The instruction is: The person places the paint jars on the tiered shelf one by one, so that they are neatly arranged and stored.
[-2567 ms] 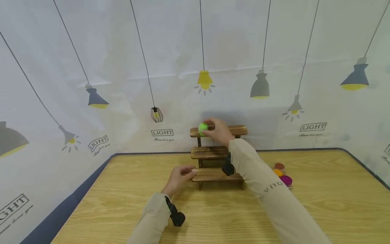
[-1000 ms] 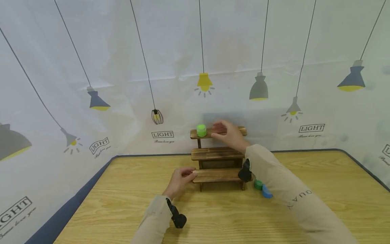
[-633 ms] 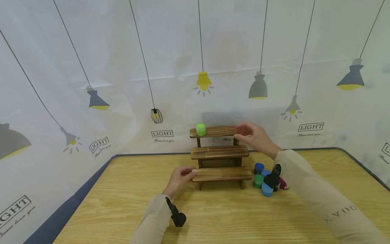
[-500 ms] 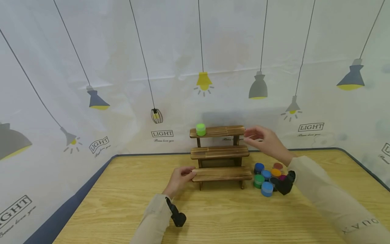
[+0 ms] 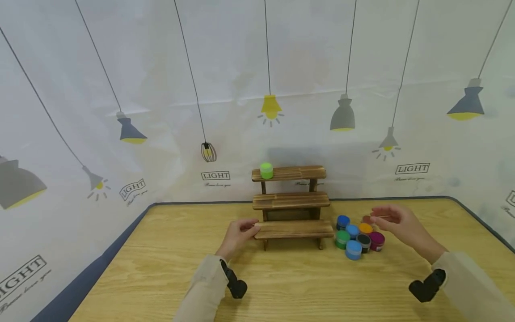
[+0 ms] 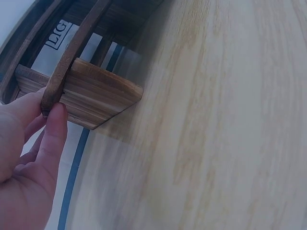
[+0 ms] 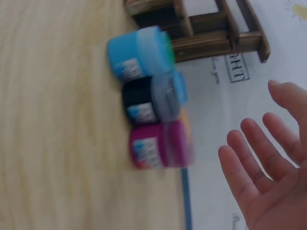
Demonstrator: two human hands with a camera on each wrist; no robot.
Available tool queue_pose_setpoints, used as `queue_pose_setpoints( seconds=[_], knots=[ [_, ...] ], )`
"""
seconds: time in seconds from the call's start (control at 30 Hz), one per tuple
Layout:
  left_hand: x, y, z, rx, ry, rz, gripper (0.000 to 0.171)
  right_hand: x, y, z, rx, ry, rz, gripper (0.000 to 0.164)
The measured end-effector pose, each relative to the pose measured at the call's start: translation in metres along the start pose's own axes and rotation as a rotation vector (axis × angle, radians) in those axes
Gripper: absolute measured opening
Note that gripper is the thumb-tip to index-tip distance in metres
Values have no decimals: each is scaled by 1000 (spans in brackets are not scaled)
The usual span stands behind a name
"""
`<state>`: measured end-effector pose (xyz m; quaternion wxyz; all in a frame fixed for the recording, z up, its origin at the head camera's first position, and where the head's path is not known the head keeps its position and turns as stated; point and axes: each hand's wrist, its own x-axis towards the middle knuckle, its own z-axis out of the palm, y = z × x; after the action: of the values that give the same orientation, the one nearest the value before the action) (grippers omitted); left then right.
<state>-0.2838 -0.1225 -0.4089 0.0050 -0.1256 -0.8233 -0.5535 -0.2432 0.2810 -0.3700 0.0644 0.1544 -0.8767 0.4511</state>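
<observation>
A three-tier wooden stand (image 5: 293, 229) stands against the wall. My left hand (image 5: 236, 237) pinches the left end of its lowest shelf between thumb and fingers, as the left wrist view (image 6: 33, 148) shows too. On the left end of the top shelf sits a light green paint jar (image 5: 266, 171). My right hand (image 5: 400, 223), holding nothing, hovers over the far right of a cluster of paint jars, fingers spread loosely; it partly covers a brownish-red jar (image 5: 366, 219). Nearest to it are an orange jar (image 5: 365, 228) and a magenta jar (image 5: 377, 241).
The cluster right of the stand also has a black jar (image 5: 364, 243), a green jar (image 5: 342, 239), a light blue jar (image 5: 353, 250) and a dark blue jar (image 5: 343, 222). The wooden table (image 5: 297, 286) meets a lamp-printed wall sheet (image 5: 306, 67) behind the stand.
My right hand has let go of the light green jar on the top shelf and moved right and down to the jar cluster. The left hand keeps its grip on the lowest shelf.
</observation>
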Motion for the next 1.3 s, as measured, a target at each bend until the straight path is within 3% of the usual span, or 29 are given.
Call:
queue_pose_setpoints(
  seconds=[0.17,0.4,0.53,0.67,0.93,1.3],
  knots=[
    [-12,23,0,-2,-3,13,28,-13,20,1,-23,-10,113,44],
    [-15,27,0,7,-10,6,29,-16,39,11,-24,38,153,45],
    [-15,29,-1,23,-11,-9,29,-15,47,15,-13,23,152,45],
    [-10,23,-1,6,-17,-16,29,-14,54,18,-20,-17,151,47],
    [5,-7,1,-1,-19,-15,31,-13,57,19,-43,-50,131,50],
    [4,-8,1,20,-3,-43,29,-12,59,21,35,-121,161,52]
  ],
)
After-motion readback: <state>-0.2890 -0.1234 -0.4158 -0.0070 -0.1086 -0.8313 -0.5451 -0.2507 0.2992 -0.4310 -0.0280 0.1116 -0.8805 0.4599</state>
